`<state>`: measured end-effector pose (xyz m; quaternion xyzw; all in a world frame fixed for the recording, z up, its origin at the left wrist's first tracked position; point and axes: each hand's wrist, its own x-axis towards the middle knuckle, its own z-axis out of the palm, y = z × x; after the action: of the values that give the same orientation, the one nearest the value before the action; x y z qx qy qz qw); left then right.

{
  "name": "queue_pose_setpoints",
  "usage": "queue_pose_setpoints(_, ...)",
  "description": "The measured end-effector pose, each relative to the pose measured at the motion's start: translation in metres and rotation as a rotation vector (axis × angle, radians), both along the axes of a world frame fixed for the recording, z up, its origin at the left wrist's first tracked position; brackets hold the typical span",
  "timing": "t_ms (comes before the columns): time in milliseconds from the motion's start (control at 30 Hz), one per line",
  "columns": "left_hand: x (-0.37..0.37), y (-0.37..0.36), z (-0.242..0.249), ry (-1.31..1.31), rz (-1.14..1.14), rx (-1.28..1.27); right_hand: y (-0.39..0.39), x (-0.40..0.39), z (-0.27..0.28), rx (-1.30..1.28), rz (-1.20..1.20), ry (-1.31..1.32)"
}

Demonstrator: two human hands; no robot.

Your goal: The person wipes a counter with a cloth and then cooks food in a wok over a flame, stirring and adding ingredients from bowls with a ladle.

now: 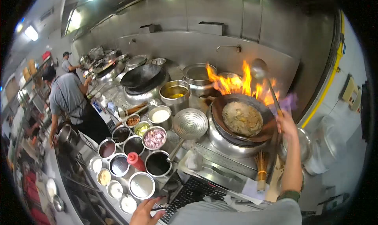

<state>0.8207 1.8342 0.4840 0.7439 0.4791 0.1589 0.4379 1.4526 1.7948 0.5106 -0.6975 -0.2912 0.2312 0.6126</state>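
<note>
Head-camera view over a steel cooking line: a wok (243,120) of pale, flat food sits tilted on its burner ring right of centre, with orange flames (236,83) leaping up behind its far rim. The cook's right hand (286,124), grip closed round the handle, holds a long ladle (260,69) raised so that its bowl stands above the fire. The left hand (143,213) rests at the near edge of the table (220,166), fingers spread and holding nothing, beside a black mat. Just left of the wok a perforated skimmer (190,124) lies over the table, and beyond it stand a pot of yellow liquid (175,93) and an empty black wok (141,76). Round metal bowls of sauces and chopped ingredients (154,138) cluster at lower left around a red squeeze bottle (136,161). A bamboo brush (260,172) stands near the cook's right forearm. Two other workers (69,97) tend stations further down the line at left.
</note>
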Motion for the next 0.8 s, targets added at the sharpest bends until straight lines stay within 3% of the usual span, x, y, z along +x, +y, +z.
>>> queue_pose_setpoints(100, 0.031, 0.030, 0.018, 0.039, -0.082, 0.241, 0.105, 0.008, 0.018, 0.080, 0.124, 0.177)
queue_pose_setpoints(167, 0.046, 0.040, 0.026, 0.071, -0.006, 0.218, 0.186, 0.028, 0.008, 0.046, 0.169, 0.225)
queue_pose_setpoints(267, 0.049, 0.040, 0.015, 0.082, 0.044, 0.331, 0.314, 0.042, -0.034, -0.099, 0.242, 0.025)
queue_pose_setpoints(333, 0.053, 0.029, 0.017, 0.192, 0.116, 0.174, 0.382, 0.030, -0.063, -0.151, 0.184, -0.006)
queue_pose_setpoints(367, 0.065, 0.028, 0.041, 0.184, 0.181, -0.010, 0.415, 0.025, -0.080, -0.185, 0.197, 0.036)
queue_pose_setpoints(400, 0.066, 0.028, 0.036, 0.242, 0.144, 0.149, 0.440, 0.016, -0.086, -0.217, 0.208, 0.076)
queue_pose_setpoints(433, 0.065, 0.026, 0.035, 0.226, 0.193, 0.107, 0.460, 0.012, -0.090, -0.183, 0.237, 0.272)
queue_pose_setpoints(500, 0.067, 0.030, 0.045, 0.206, 0.274, -0.017, 0.488, 0.013, -0.091, 0.092, 0.328, 0.876)
queue_pose_setpoints(533, 0.058, 0.030, 0.031, 0.240, 0.283, 0.051, 0.497, 0.017, -0.082, 0.195, 0.358, 1.186)
queue_pose_setpoints(600, 0.048, 0.030, 0.022, 0.232, 0.344, 0.079, 0.500, 0.021, -0.073, 0.420, 0.547, 1.426)
queue_pose_setpoints(667, 0.049, 0.035, 0.028, 0.222, 0.402, 0.087, 0.487, 0.012, -0.048, 0.518, 0.604, 1.401)
queue_pose_setpoints(800, 0.053, 0.042, 0.019, 0.176, 0.428, 0.098, 0.455, 0.016, -0.017, 0.426, 0.647, 1.564)
